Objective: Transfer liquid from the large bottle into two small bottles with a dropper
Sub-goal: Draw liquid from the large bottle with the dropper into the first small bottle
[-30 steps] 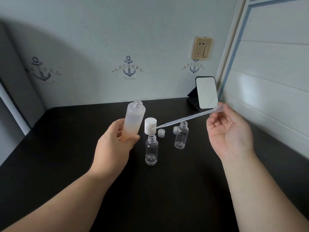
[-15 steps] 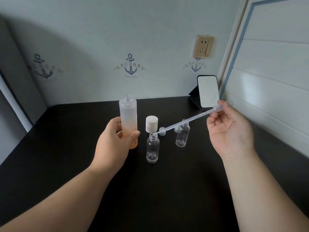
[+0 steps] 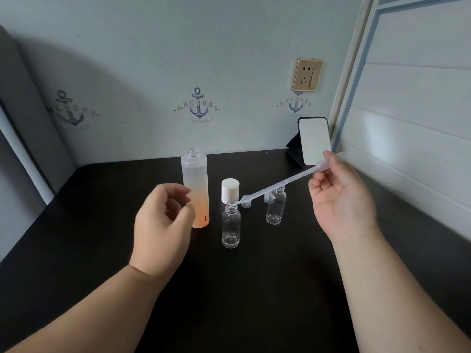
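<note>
The right hand (image 3: pixel 341 197) pinches the bulb end of a clear dropper (image 3: pixel 277 186) between thumb and forefinger, palm turned up, the other fingers loosely bent. The dropper slants down and left, crossing in front of the far small bottle (image 3: pixel 275 208) and a small clear cap (image 3: pixel 246 201), and its tip sits at the mouth of the near small bottle (image 3: pixel 231 226); whether it is inside the neck or just at the rim is hard to tell. The left hand (image 3: pixel 165 222) hangs just above the black table (image 3: pixel 76 225) with fingers loosely curled, grasping nothing; it is blurred, and covers the lower left edge of the large bottle (image 3: pixel 195 189), which stands upright and uncapped just behind it, frosted above and orange below. A white cap (image 3: pixel 230 190) stands between the large bottle and the near small bottle's neck. At the back right a small mirror (image 3: pixel 314 140) leans near the wall, below a gold socket plate (image 3: pixel 307 75).
</note>
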